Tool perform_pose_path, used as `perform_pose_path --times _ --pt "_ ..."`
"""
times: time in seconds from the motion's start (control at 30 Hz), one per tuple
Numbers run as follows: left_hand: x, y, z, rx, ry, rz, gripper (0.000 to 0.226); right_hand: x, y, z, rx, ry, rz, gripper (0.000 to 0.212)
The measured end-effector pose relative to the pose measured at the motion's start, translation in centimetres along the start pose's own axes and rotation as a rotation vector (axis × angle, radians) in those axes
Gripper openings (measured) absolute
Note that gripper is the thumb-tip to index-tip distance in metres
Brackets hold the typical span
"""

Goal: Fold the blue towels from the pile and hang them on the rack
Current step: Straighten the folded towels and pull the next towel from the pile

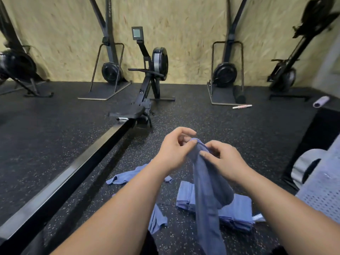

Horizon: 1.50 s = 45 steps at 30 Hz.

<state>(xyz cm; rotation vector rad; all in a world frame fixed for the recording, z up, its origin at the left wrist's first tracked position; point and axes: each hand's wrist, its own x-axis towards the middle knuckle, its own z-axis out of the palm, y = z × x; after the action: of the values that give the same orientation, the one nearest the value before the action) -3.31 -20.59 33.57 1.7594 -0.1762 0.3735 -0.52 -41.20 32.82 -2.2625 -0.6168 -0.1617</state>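
Observation:
A blue towel (207, 190) hangs bunched in front of me, down past the frame's bottom edge. My left hand (173, 150) pinches its top edge between thumb and fingers. My right hand (224, 159) pinches the same edge just to the right, the two hands nearly touching. Below, on the speckled black floor, lies a stack of folded blue towels (237, 212). Loose crumpled blue towels (127, 176) lie to the left, partly hidden behind my left forearm. No rack can be made out with certainty.
A rowing machine (147, 85) with a long rail (60, 183) runs from centre back to the lower left. More upright rowers (225, 70) stand along the plywood wall. A grey perforated surface (323, 188) is at the right edge. A rolled purple item (321, 101) lies far right.

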Motion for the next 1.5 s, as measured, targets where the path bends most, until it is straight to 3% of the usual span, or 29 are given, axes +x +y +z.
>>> perform_pose_path --times 0.17,0.33,0.43,0.53,0.67,0.8,0.87,0.97,1.03,1.17,1.4,1.5 --pt "-0.5 1.1 1.6 -0.052 0.177 -0.017 0.01 -1.4 0.4 -3.6 -0.054 0.139 0.073 0.011" --pt "-1.6 -0.7 4.3 -0.181 0.068 -0.292 0.013 -4.2 1.1 -2.4 -0.125 0.251 0.042 0.021" --pt "-1.8 -1.9 5.6 -0.258 0.006 -0.418 0.012 -6.2 1.2 -1.1 0.037 0.068 0.065 0.014" --pt "-1.6 -2.7 6.5 -0.19 -0.047 -0.463 0.012 -6.8 2.4 -0.5 0.057 -0.047 0.124 0.023" --pt "-1.1 -3.0 7.8 -0.228 -0.096 -0.489 0.011 -6.2 4.8 0.6 0.108 0.073 0.239 0.013" --pt "-0.3 -2.9 8.0 -0.304 -0.149 -0.492 0.013 -5.5 6.7 2.0 0.368 0.159 0.324 0.012" --pt "0.1 -3.4 8.0 -0.224 -0.214 -0.435 0.02 -5.3 7.7 2.1 0.333 0.149 0.301 0.02" --pt "0.4 -4.5 8.6 0.202 -0.359 -0.187 0.032 -5.2 8.1 0.5 0.215 0.07 0.23 0.016" --pt "0.6 -5.0 9.0 0.347 -0.431 -0.072 0.038 -5.2 8.2 -1.1 0.095 0.003 0.157 0.013" --pt "1.3 -5.8 9.6 0.323 -0.534 0.016 0.028 -4.9 9.2 -3.4 -0.086 -0.093 0.083 0.008" --pt "1.4 -6.6 11.3 0.298 -0.613 0.0 0.023 -4.3 11.2 -4.7 -0.127 -0.215 0.074 0.011" --pt "1.6 -6.9 11.7 0.358 -0.581 0.01 0.008 -4.2 11.7 -5.3 -0.164 -0.198 0.102 0.015"
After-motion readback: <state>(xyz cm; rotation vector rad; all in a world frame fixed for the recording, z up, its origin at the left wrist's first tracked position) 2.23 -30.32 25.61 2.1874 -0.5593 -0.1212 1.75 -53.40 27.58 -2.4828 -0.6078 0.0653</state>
